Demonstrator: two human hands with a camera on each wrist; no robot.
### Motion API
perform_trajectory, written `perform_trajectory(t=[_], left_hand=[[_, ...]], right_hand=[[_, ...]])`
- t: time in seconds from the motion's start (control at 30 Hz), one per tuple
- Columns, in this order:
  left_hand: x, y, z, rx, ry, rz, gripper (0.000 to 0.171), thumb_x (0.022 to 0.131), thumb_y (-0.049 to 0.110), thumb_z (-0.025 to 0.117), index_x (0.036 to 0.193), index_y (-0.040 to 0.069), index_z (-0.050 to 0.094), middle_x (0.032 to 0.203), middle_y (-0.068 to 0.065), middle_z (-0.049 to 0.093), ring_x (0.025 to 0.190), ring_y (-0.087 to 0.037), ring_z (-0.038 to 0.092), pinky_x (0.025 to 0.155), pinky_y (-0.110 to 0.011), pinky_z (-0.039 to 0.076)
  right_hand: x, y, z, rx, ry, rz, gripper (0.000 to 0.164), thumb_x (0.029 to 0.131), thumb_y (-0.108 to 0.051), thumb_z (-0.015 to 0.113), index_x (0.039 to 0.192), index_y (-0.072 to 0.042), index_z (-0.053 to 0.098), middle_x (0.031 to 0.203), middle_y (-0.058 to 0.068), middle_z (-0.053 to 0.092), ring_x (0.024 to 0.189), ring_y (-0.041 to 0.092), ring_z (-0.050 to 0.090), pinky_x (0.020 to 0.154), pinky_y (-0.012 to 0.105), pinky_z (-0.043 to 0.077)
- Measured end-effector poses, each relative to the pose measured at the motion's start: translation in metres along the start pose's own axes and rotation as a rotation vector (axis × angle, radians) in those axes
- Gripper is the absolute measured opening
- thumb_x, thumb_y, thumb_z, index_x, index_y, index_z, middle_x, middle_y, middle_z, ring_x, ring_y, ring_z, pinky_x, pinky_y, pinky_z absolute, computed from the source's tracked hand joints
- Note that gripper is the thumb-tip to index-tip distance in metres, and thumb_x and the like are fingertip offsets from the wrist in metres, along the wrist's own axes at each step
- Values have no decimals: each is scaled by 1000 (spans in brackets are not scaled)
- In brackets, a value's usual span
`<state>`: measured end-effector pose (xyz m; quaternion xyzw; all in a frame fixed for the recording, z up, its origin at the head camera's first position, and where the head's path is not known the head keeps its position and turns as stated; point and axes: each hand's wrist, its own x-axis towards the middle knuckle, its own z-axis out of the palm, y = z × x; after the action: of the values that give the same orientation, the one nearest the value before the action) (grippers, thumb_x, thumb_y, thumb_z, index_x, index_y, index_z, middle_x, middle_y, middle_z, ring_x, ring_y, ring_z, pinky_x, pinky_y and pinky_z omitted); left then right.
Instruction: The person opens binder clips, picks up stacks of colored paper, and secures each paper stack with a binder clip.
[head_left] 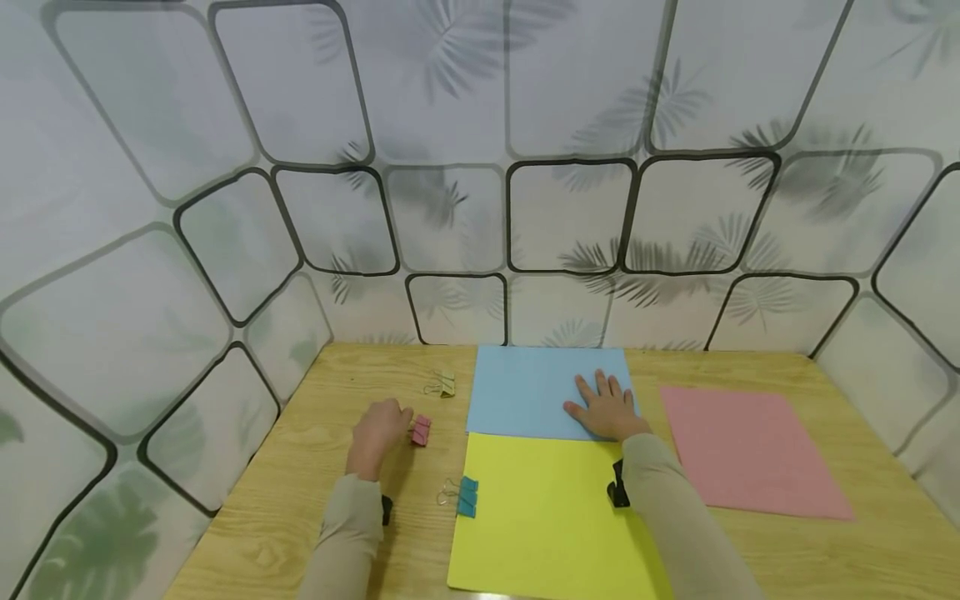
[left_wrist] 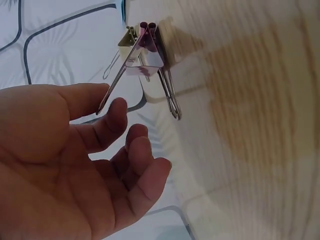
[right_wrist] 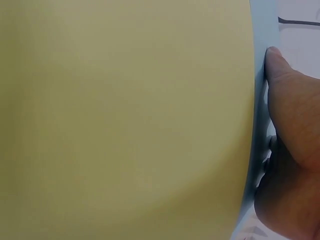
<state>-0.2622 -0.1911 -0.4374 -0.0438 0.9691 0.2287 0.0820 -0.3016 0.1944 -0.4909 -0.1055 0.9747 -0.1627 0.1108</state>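
Note:
In the head view my left hand (head_left: pixel 380 432) is at a pink binder clip (head_left: pixel 421 431) on the table. The left wrist view shows the thumb and index finger pinching the end of one raised wire handle (left_wrist: pixel 117 85) of that clip; the other fingers curl loosely. My right hand (head_left: pixel 606 408) lies with spread fingers on a light blue sheet (head_left: pixel 517 387). Below it is a yellow sheet (head_left: pixel 547 517) with a teal binder clip (head_left: pixel 467 497) on its left edge. In the right wrist view the yellow sheet fills most of the frame beside the right thumb.
A pale yellow binder clip (head_left: pixel 446 384) lies beyond the pink one. To the right, a pink sheet (head_left: pixel 753 450) lies on the wooden table (head_left: pixel 285 475). Patterned panels (head_left: pixel 450 217) rise behind the table and on both sides.

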Motion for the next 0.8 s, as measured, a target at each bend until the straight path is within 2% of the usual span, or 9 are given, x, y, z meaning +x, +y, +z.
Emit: perform_trajectory(t=[0.07, 0.17, 0.23, 0.3, 0.43, 0.53, 0.7, 0.8], left_hand=[[0, -1, 1, -1, -1, 14, 37, 103, 22, 44, 71, 7, 52, 66, -6, 47, 57, -18, 44, 50, -30, 36], [-1, -1, 2, -1, 1, 31, 32, 104, 20, 44, 93, -2, 63, 86, -16, 62, 74, -27, 56, 59, -36, 45], [-3, -1, 2, -16, 0, 35, 32, 105, 20, 43, 107, -5, 63, 100, -21, 64, 84, -31, 58, 67, -41, 47], [-6, -1, 2, -52, 6, 45, 32, 105, 19, 43, 110, -7, 62, 101, -21, 64, 85, -30, 57, 69, -41, 47], [-12, -1, 1, -193, 9, 55, 29, 107, 17, 39, 97, -5, 56, 80, -13, 53, 68, -22, 47, 60, -34, 40], [-16, -2, 2, -301, 15, 56, 30, 108, 18, 35, 95, -3, 53, 72, -10, 47, 63, -20, 46, 58, -31, 39], [-21, -4, 7, -559, 11, 32, 32, 109, 19, 33, 107, -8, 51, 85, -17, 56, 76, -27, 62, 69, -36, 54], [-24, -6, 11, -718, 0, 5, 35, 110, 20, 34, 119, -10, 49, 96, -23, 57, 85, -32, 64, 77, -41, 57]], right_hand=[[-1, -1, 0, 3, 3, 0, 73, 106, -50, 36, 159, -5, 15, 159, 34, -2, 145, 55, -4, 111, 73, 1], [-2, -2, -1, 2, 1, 3, 72, 106, -49, 37, 159, -5, 15, 160, 34, -2, 145, 55, -3, 111, 73, 1], [-2, -3, -1, 4, -1, 4, 72, 106, -49, 36, 159, -5, 14, 160, 34, -2, 145, 55, -4, 111, 73, 1], [-1, -2, -2, 8, -5, 4, 73, 106, -50, 36, 159, -5, 14, 160, 34, -3, 145, 55, -4, 111, 73, 1], [-1, -2, -3, 13, -15, 5, 75, 105, -52, 34, 159, -5, 12, 160, 33, -4, 145, 55, -5, 111, 72, 0], [0, -1, -5, 7, -19, 5, 75, 105, -53, 35, 159, -6, 13, 160, 33, -4, 145, 55, -4, 111, 72, 1], [1, 4, -6, 5, -39, -3, 79, 104, -57, 35, 159, -5, 14, 160, 34, -3, 145, 55, -4, 112, 72, 1], [2, 7, -4, 1, -48, -11, 83, 102, -63, 32, 159, -6, 13, 160, 34, -4, 145, 54, -4, 112, 72, 1]])
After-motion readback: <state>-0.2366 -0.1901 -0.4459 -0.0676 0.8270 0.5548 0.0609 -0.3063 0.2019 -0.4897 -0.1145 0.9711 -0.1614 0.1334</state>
